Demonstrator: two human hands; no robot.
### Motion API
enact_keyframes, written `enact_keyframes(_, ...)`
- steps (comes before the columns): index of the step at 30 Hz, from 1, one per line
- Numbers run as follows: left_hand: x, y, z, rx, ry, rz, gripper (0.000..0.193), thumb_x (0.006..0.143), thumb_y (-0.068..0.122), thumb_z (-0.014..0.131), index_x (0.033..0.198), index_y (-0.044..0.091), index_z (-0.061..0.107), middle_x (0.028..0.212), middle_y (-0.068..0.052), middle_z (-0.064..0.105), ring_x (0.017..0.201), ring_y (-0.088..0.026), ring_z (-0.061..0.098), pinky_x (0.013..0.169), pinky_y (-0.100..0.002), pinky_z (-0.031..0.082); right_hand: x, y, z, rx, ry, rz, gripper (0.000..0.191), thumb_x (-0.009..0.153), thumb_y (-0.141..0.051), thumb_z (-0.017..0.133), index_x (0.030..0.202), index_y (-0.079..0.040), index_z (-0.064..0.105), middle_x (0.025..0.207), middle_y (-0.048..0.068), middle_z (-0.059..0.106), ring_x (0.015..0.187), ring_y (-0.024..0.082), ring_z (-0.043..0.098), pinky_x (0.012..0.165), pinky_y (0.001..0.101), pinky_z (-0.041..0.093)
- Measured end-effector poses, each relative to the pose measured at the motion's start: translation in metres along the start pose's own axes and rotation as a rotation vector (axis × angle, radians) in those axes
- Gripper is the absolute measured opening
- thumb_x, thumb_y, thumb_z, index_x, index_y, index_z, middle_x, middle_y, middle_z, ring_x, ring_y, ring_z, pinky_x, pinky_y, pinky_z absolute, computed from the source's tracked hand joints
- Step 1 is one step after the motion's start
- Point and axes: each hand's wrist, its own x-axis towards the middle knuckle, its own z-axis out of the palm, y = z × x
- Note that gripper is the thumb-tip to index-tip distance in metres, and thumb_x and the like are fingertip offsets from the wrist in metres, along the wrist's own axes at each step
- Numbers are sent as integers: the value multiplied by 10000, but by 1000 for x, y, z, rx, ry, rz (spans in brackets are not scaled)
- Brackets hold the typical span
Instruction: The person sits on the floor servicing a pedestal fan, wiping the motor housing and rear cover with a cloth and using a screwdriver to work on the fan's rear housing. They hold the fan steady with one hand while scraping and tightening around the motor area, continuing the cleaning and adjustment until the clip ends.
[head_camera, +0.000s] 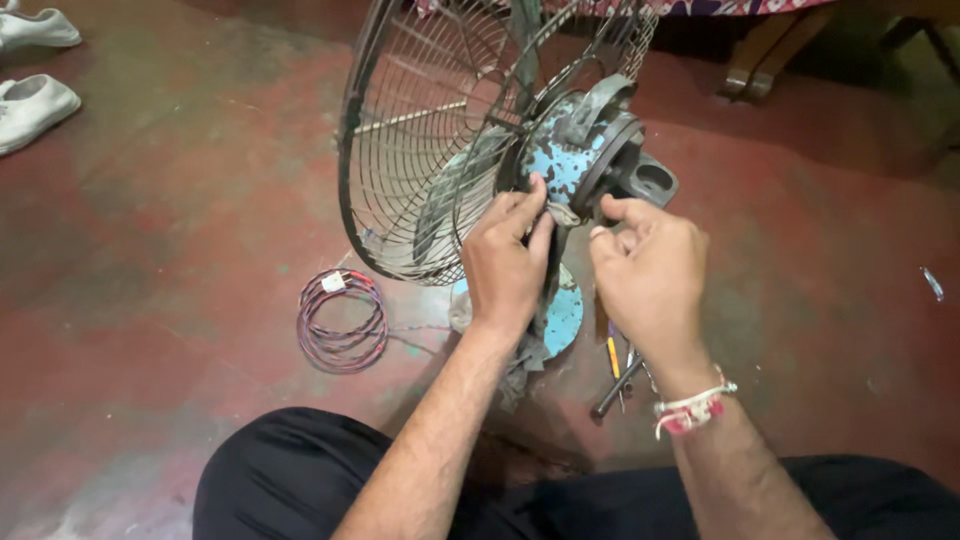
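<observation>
An old table fan stands on the red floor, its wire cage (420, 150) facing left and its worn blue motor housing (575, 160) toward me. My left hand (505, 265) pinches a grey cloth strip (562, 213) against the underside of the housing. My right hand (650, 275) is curled beside it, thumb and fingers closed at the same strip near the housing's dark rear bracket (650, 180). More grey cloth (520, 365) hangs down below my left wrist. The fan's round blue base (565, 315) shows between my forearms.
A coil of red and blue wire (342, 320) lies on the floor left of the fan. Hand tools (620, 375) lie under my right wrist. Two white shoes (30, 100) sit at the far left. Wooden furniture legs (760, 60) stand at the back right. My dark-trousered legs (300, 480) fill the bottom.
</observation>
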Motion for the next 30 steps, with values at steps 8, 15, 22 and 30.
enact_keyframes(8,-1,2,3,13,7,-7,359,877,60,765,1230,121,743,962,-73,709,830,-252,693,744,-362,532,13,-4,1,-30,0,32,253,884,-54,707,1106,63,743,655,-19,659,564,6,527,501,237,436)
enact_keyframes(15,0,4,0,-7,29,32,378,884,56,757,1257,109,722,993,-78,700,869,-260,693,770,-365,537,0,0,-5,101,-57,193,272,908,-65,689,1161,20,745,616,-19,589,513,37,465,458,269,357)
enact_keyframes(22,1,3,-2,21,2,11,371,876,65,765,1242,115,733,972,-75,706,857,-250,696,759,-357,534,12,2,-2,-148,16,-48,281,875,-43,730,1146,25,756,594,-17,562,533,35,479,510,266,421)
enact_keyframes(30,0,4,-3,40,12,10,366,888,69,759,1250,116,734,960,-74,703,859,-251,697,767,-359,532,2,5,-22,-10,-137,37,293,918,-85,704,1202,-44,759,601,-31,428,556,5,353,470,259,313)
